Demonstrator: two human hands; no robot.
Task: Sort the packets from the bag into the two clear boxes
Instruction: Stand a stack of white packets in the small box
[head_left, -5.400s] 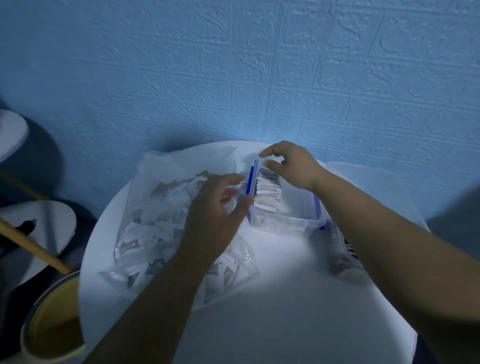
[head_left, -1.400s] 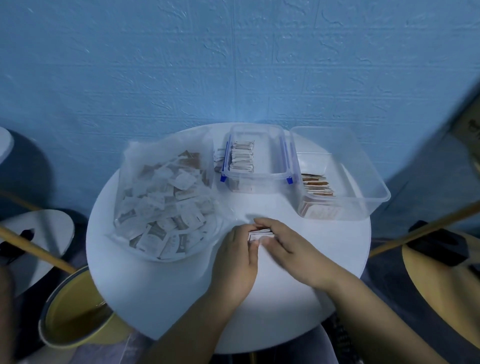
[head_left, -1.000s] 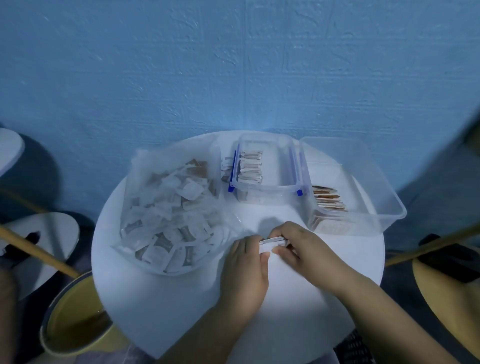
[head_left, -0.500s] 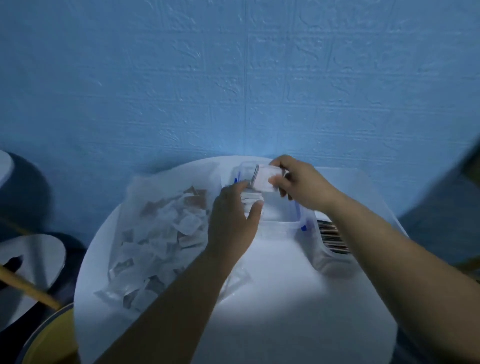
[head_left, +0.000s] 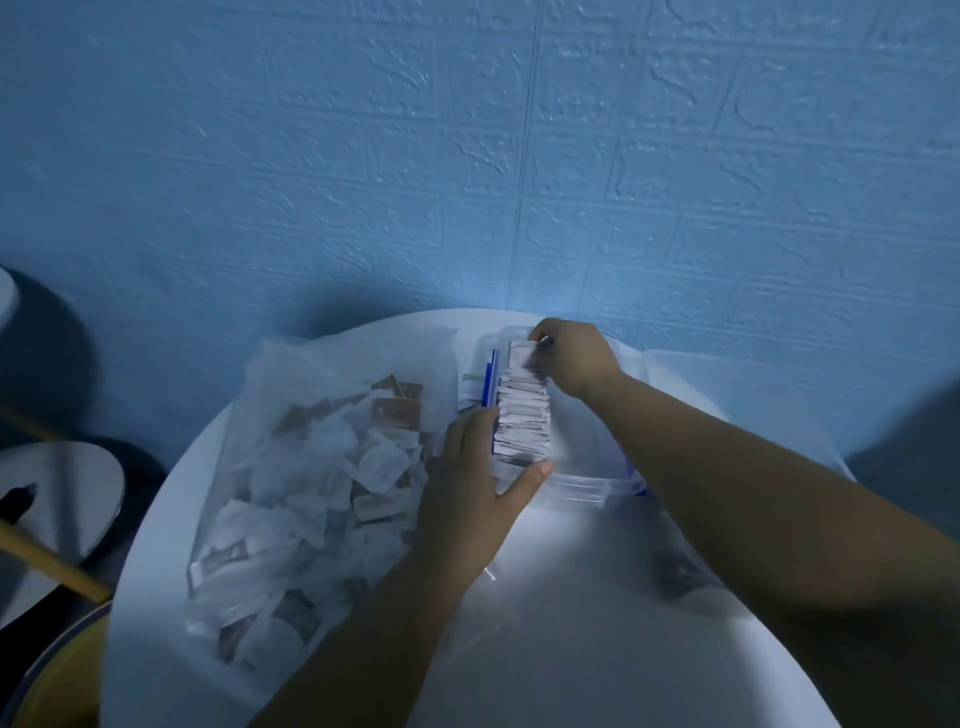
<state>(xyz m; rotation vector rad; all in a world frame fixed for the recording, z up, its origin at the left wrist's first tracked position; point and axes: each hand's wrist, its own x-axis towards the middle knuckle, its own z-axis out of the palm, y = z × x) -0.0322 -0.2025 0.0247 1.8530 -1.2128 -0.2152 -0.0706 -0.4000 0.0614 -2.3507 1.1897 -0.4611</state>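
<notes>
White round table (head_left: 571, 654), with the bag (head_left: 270, 395) on its left side, loose packets (head_left: 379, 462) heaped in it. Just right of the bag sits the blue-clipped box (head_left: 587, 491), and the other box (head_left: 737, 379) is beyond it, mostly hidden by the right forearm. Inside the clipped box the row (head_left: 522, 415) stands on edge along its left wall. Half a second ago the right hand (head_left: 574, 358) carried a small stack above the box – now its curled fingers pinch the far end of the row, stack tucked in. The left hand (head_left: 467, 499) had hovered at the near corner; now it's spread flat, thumb against the row's near end, fingers up its left side.
</notes>
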